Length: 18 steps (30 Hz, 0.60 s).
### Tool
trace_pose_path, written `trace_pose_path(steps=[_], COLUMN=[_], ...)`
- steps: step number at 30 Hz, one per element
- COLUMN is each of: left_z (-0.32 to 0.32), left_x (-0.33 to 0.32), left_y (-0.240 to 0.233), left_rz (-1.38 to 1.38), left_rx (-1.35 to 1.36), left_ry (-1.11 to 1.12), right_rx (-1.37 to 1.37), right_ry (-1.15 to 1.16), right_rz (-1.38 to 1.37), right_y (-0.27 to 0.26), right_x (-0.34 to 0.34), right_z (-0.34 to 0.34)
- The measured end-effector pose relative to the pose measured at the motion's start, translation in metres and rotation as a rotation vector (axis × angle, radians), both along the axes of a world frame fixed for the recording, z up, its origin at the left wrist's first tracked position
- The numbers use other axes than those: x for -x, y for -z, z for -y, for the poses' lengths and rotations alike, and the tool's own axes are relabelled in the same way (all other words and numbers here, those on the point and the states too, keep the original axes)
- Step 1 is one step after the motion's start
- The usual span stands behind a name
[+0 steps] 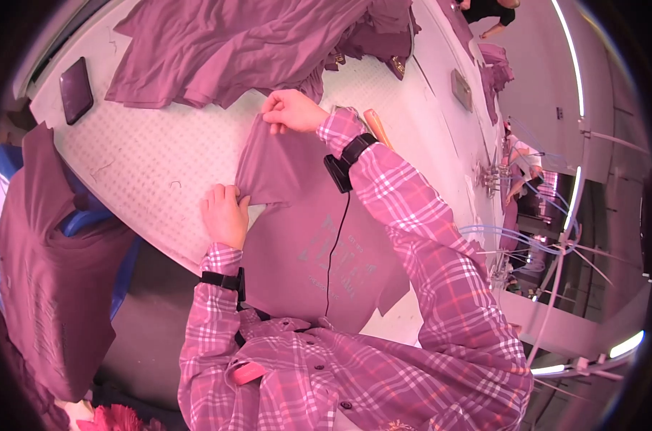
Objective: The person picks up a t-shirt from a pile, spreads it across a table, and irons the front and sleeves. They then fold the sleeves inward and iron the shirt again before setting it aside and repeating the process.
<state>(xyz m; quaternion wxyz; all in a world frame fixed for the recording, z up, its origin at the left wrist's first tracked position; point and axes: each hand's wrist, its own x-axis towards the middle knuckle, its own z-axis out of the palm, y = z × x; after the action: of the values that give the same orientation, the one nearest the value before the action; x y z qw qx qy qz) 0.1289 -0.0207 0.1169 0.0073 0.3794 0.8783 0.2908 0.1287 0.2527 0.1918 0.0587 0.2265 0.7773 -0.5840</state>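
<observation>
A mauve T-shirt [283, 242] with grey printed lettering lies spread on the pale worktable [143, 145] right in front of me. My left hand [225, 215] pinches the lower corner of its sleeve [269, 167] between thumb and fingers. At the sleeve's upper end, my right hand [293, 111] grips the cloth with bent fingers. The sleeve is stretched between both hands. A black cord [334, 248] runs from the device on my right wrist across the shirt's print. Part of the shirt is hidden under my right forearm.
A heap of mauve garments [223, 48] covers the table's far side. A smartphone [76, 90] lies at the far left. An orange-handled tool [378, 128] rests beyond my right wrist. More garments [51, 269] hang over a blue chair at left. Other people [525, 159] are at right.
</observation>
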Motion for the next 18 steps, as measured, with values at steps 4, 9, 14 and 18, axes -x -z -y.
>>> trace_pose_path(steps=[4, 9, 14, 18], left_z=[-0.001, 0.007, 0.030, 0.040], left_x=[0.000, 0.003, -0.007, -0.024], left_y=[-0.001, -0.001, -0.003, -0.023], left_rz=[-0.007, -0.040, 0.543, 1.115], left_rx=[0.004, -0.027, -0.255, -0.274], left_ry=[0.010, 0.101, 0.263, 0.181], right_rx=[0.002, -0.145, -0.117, -0.110], right_ry=[-0.045, -0.078, -0.057, -0.198], right_rz=[0.056, 0.174, 0.113, 0.219], right_y=[-0.013, -0.028, -0.015, -0.013], right_x=[-0.004, -0.002, -0.001, 0.009], right_z=[-0.003, 0.000, -0.001, 0.008])
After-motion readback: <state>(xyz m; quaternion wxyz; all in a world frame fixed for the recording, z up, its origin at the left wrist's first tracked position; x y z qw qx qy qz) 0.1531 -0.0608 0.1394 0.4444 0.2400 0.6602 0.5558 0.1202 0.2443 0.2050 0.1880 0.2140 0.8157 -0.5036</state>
